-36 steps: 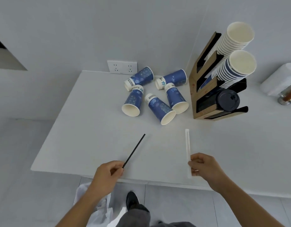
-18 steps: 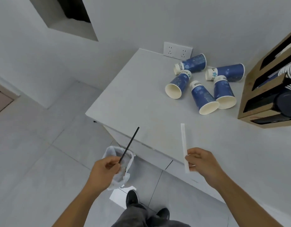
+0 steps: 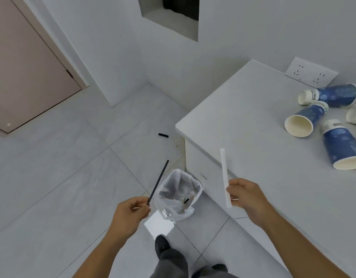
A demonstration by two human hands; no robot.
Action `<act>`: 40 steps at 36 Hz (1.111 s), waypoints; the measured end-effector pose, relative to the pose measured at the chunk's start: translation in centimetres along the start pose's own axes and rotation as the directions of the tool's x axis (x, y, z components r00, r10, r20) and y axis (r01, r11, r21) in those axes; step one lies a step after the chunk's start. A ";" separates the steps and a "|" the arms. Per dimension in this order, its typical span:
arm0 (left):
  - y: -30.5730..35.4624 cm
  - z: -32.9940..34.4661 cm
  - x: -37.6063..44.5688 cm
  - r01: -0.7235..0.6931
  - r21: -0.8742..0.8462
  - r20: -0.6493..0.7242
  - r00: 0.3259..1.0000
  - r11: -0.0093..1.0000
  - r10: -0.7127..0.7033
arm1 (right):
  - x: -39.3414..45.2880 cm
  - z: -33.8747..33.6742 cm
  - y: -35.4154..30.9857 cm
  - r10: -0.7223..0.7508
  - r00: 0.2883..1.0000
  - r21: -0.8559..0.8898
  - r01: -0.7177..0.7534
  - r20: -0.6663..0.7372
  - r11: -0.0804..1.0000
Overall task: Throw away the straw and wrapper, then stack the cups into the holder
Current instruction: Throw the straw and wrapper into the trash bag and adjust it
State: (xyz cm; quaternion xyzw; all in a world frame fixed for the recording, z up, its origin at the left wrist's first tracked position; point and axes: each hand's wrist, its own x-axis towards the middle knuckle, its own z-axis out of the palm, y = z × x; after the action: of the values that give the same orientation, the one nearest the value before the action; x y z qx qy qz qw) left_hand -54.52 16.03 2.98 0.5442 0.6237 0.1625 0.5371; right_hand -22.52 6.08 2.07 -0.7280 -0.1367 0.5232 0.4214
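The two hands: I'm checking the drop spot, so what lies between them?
In the head view, the lined trash bin sits on the floor between the left hand holding the black straw and the right hand holding the white wrapper.

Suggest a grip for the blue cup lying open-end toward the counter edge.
Take the paper cup by its mouth rim, coming from the counter edge side: it lies on its side with the open end facing outward and its base against another cup. Probably thumb inside, fingers outside.

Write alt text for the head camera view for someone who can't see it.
A left hand pinches a black straw and a right hand a white wrapper above a bag-lined bin; blue cups lie tipped on the counter.
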 end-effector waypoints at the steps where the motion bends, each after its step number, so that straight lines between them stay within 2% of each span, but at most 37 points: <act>1: -0.5 -1.2 0.6 0.014 -0.009 -0.008 1.000 1.000 -0.014 | 0.3 1.4 -0.2 0.007 1.000 -0.018 -0.007 0.000 1.000; 7: -3.2 -7.0 4.4 0.089 -0.053 -0.021 0.996 0.995 -0.090 | 1.6 7.9 -0.5 0.018 1.000 -0.161 -0.018 -0.001 0.987; 17: -6.5 -12.1 9.1 0.228 -0.113 0.005 0.973 0.967 -0.229 | 3.4 13.6 0.2 0.089 0.995 -0.268 -0.099 -0.048 0.958; 31: -9.2 -8.3 11.4 0.402 -0.100 -0.009 0.914 0.910 -0.405 | 10.1 14.3 0.5 0.208 0.978 -0.395 -0.189 0.004 0.899; 37: -11.6 -5.3 12.4 0.509 -0.103 0.000 0.859 0.855 -0.512 | 13.1 14.7 3.6 0.281 0.959 -0.461 -0.237 0.027 0.855; 40: -13.6 -3.6 12.9 0.584 -0.116 -0.018 0.808 0.803 -0.589 | 14.7 15.1 6.0 0.313 0.949 -0.526 -0.248 0.037 0.813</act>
State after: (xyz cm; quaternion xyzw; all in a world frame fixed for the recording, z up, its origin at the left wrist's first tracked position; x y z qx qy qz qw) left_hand -62.26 23.58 -12.75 0.2912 0.7660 0.0356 0.5720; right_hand -31.13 19.02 -13.45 -0.7927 -0.1880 0.5673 0.1201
